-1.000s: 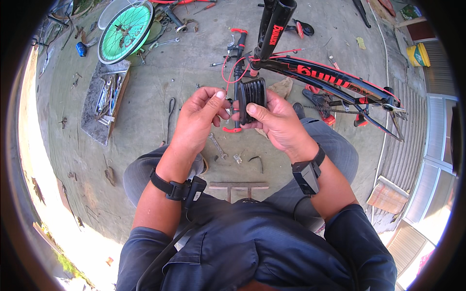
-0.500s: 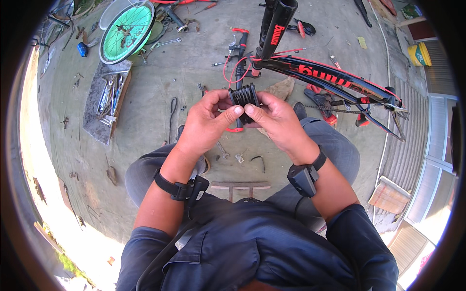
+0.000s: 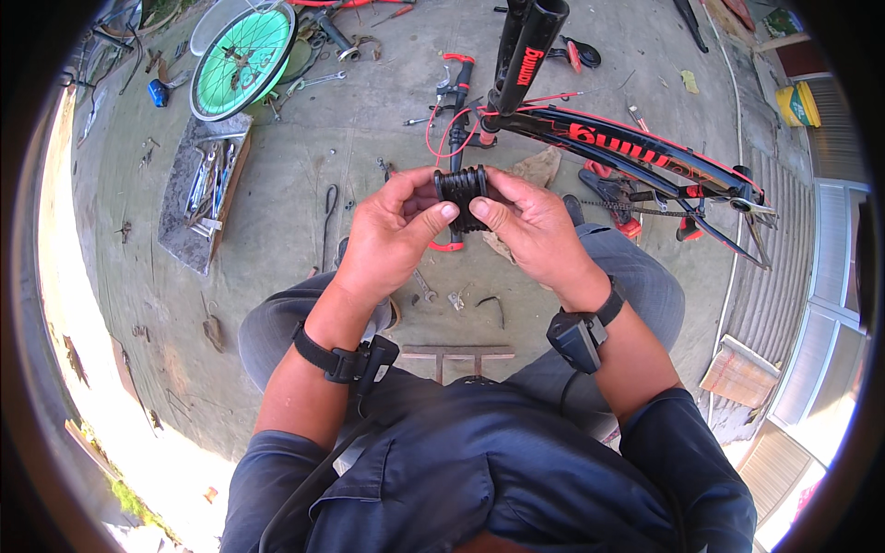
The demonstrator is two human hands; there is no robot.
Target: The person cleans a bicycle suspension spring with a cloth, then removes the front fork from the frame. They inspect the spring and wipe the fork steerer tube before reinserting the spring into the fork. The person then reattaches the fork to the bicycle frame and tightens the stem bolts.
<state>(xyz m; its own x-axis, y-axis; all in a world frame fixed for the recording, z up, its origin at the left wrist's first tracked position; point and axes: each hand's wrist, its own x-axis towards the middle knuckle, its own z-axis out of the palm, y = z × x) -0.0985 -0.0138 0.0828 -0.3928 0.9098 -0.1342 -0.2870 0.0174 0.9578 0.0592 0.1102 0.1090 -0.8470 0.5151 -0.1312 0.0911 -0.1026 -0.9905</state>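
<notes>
My left hand [image 3: 396, 230] and my right hand [image 3: 524, 230] both grip a black ribbed object [image 3: 461, 192], which looks like a folding key set, with their thumbs on its two sides. Just behind it lies a black handlebar [image 3: 461, 97] with red grips and a looping red cable. A black bicycle frame [image 3: 618, 147] with red lettering stands to the right of my hands. An open-end wrench [image 3: 424, 288] lies on the floor below my hands.
A tray of wrenches [image 3: 205, 189] sits left. A green-rimmed wheel [image 3: 244, 60] lies upper left among scattered tools. Pedals [image 3: 576, 55] lie beyond the frame. My knees flank a low metal bar [image 3: 458, 353]. A yellow bucket [image 3: 797, 106] stands at the right.
My left hand has moved right onto the black object and now grips it with my right hand. The object has turned and its ridged side faces up between both thumbs.
</notes>
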